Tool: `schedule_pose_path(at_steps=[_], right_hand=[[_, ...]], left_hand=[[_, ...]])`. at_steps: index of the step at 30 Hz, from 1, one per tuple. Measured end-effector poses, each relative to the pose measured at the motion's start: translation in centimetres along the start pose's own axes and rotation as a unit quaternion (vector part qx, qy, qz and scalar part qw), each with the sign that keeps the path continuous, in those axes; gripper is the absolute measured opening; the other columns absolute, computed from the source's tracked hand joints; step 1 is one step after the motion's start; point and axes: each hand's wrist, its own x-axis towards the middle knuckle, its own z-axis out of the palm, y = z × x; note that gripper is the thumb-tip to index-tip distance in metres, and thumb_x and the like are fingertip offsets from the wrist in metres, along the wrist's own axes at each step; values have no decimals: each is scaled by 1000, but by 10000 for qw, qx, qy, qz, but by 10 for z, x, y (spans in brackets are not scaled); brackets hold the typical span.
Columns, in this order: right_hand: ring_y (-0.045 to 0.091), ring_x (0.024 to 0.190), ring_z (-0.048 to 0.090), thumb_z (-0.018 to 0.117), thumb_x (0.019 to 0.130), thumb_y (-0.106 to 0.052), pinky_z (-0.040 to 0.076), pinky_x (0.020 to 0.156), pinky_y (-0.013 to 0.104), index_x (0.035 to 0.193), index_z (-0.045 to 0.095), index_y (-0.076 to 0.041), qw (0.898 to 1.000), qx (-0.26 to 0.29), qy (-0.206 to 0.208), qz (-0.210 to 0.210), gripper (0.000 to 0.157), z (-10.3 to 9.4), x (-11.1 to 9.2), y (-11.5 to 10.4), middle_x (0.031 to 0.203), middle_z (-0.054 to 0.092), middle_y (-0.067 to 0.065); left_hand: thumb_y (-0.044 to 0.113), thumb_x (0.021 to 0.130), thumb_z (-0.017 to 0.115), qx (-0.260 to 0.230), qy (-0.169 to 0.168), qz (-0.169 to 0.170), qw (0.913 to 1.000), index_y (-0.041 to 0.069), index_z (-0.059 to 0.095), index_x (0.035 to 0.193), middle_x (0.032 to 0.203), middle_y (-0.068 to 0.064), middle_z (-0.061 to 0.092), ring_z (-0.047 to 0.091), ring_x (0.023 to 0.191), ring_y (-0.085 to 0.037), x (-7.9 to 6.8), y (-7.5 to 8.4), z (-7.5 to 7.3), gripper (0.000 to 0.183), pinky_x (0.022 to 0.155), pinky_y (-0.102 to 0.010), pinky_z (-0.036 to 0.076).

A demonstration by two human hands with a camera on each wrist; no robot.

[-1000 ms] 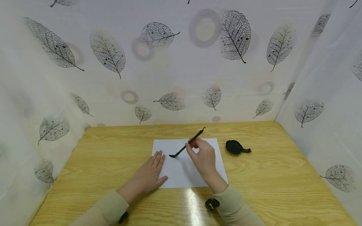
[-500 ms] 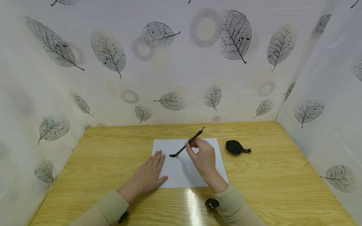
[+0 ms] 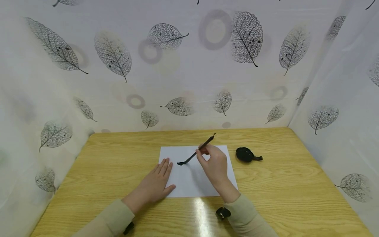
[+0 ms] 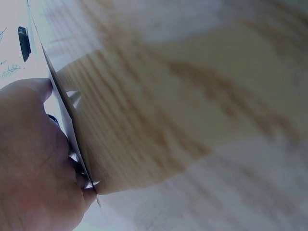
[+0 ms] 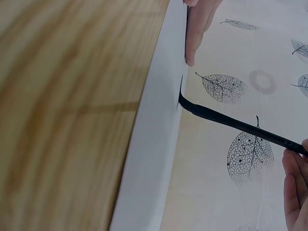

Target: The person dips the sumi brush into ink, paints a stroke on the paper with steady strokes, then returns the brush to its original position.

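A white sheet of paper (image 3: 189, 186) lies on the wooden table. My left hand (image 3: 156, 183) rests flat on its left side, fingers straight and thumb apart. Over the right half of the sheet, my right hand (image 3: 215, 165) pinches a dark-handled writing brush (image 3: 206, 142), which slants up to the right. In the right wrist view the brush (image 5: 231, 121) has a black tip that bends against the paper. Fingers of my right hand (image 5: 297, 185) show at that view's edge. The left wrist view has my left hand (image 4: 33, 163) along the paper's edge.
Right of the paper stands a small black dish (image 3: 244, 154) with a short handle. The wood-grain table (image 3: 106, 164) extends on both sides. A pale curtain (image 3: 189, 75) with leaf prints hangs behind it and at the sides.
My right hand has shifted slightly to the right with the brush, whose tip stays at nearly the same place on the paper. My left hand has not moved.
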Motion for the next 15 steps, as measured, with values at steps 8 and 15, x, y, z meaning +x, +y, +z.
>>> schedule_pose_path(at_steps=[8, 15], right_hand=[[22, 72, 75, 83, 88, -7, 63, 65, 35, 92, 76, -5, 10000, -46, 84, -10, 8, -5, 0, 5, 79, 79, 6], [22, 71, 75, 84, 88, -6, 63, 64, 36, 91, 75, -4, 9998, -65, 176, 16, 9, -10, 1, 12, 78, 78, 7]], left_hand=[[48, 109, 54, -60, 97, 161, 9998, -8, 28, 164, 174, -28, 20, 21, 164, -43, 1, -2, 2, 83, 132, -55, 28], [50, 109, 51, -69, 28, 103, 9999, -7, 27, 164, 175, -27, 19, 20, 164, -41, 0, -2, 1, 83, 133, -53, 27]])
